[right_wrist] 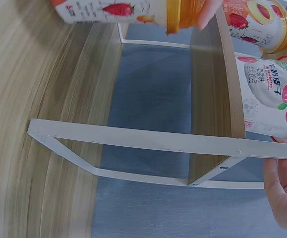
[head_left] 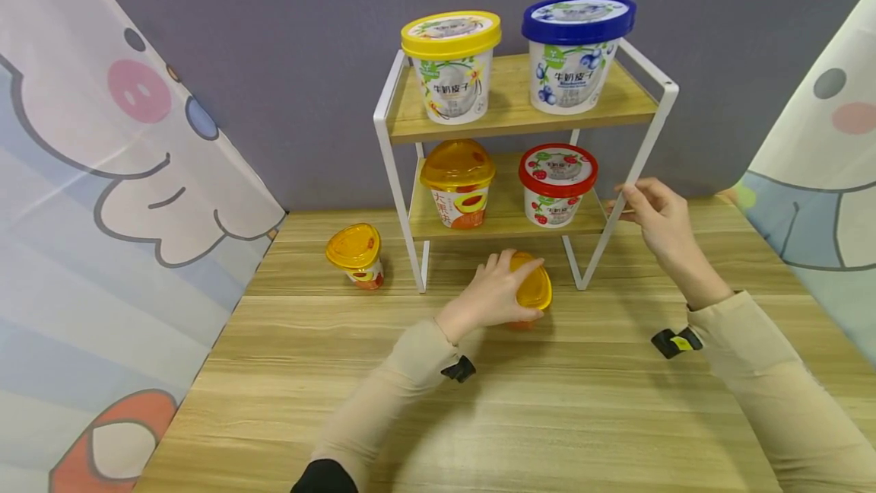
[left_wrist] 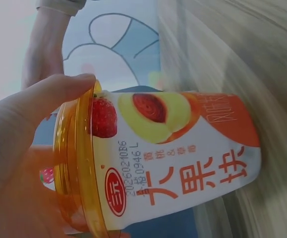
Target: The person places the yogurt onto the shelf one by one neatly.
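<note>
My left hand (head_left: 494,291) grips an orange-lidded peach cup (head_left: 534,289) by its lid, in front of the two-shelf rack (head_left: 520,128). In the left wrist view the thumb lies on the rim of this cup (left_wrist: 168,153), whose label shows a peach and a strawberry. The right wrist view shows the cup (right_wrist: 118,11) tilted, close to the table surface. My right hand (head_left: 660,223) holds the rack's right white leg between thumb and fingers, beside the red-lidded tub (head_left: 557,185); in the right wrist view this hand (right_wrist: 286,193) is at the frame (right_wrist: 158,140).
A yellow-lidded tub (head_left: 455,67) and a blue-lidded tub (head_left: 577,55) stand on the top shelf. Another peach cup (head_left: 458,185) is on the lower shelf, left of the red-lidded tub. One more peach cup (head_left: 357,253) stands on the table (head_left: 547,417), left of the rack.
</note>
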Demonstrator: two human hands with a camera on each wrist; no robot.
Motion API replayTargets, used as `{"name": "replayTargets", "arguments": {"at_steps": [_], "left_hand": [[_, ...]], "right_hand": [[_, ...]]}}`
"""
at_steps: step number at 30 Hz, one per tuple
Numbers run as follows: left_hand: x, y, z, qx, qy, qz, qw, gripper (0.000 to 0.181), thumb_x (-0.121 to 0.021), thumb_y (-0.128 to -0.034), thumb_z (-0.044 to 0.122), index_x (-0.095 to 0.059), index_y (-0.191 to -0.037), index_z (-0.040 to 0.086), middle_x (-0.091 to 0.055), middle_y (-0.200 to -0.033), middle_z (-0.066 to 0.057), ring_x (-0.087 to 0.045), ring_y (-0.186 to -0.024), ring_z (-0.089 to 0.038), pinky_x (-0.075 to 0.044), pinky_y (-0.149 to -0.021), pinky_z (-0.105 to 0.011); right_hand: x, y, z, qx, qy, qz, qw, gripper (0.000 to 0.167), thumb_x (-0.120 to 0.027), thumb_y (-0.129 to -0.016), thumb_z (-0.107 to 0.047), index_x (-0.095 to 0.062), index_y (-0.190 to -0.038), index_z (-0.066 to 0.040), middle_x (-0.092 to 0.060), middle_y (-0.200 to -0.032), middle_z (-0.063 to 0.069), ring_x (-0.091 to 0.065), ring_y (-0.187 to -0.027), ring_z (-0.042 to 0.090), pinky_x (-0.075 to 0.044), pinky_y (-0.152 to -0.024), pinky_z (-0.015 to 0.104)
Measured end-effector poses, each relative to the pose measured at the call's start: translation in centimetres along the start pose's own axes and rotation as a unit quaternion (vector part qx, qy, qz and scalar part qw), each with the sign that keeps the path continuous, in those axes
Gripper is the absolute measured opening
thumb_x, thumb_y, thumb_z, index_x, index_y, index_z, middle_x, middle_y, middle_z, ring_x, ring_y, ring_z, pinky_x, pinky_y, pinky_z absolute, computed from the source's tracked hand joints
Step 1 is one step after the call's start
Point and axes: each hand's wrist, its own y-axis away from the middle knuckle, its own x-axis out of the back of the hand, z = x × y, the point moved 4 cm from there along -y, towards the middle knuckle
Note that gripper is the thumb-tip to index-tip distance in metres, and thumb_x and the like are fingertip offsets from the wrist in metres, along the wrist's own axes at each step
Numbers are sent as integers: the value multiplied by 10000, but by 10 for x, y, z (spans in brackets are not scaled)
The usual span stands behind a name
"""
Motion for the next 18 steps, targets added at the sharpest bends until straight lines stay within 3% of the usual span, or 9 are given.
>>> {"name": "replayTargets", "arguments": {"at_steps": [18], "left_hand": [[-15,-29,10,237,-322,153,9991,724,-535,-794,558,-288,-1392,232,-293,-1358,-179,-364,-1174,-350,-361,-923,-496]], "right_hand": [[0,1,0,-27,-27,-4,10000,130,-484,-896,-58,-607,-906,-18,-663,-762,-2,-641,-697,94,-500,-652,164]]}}
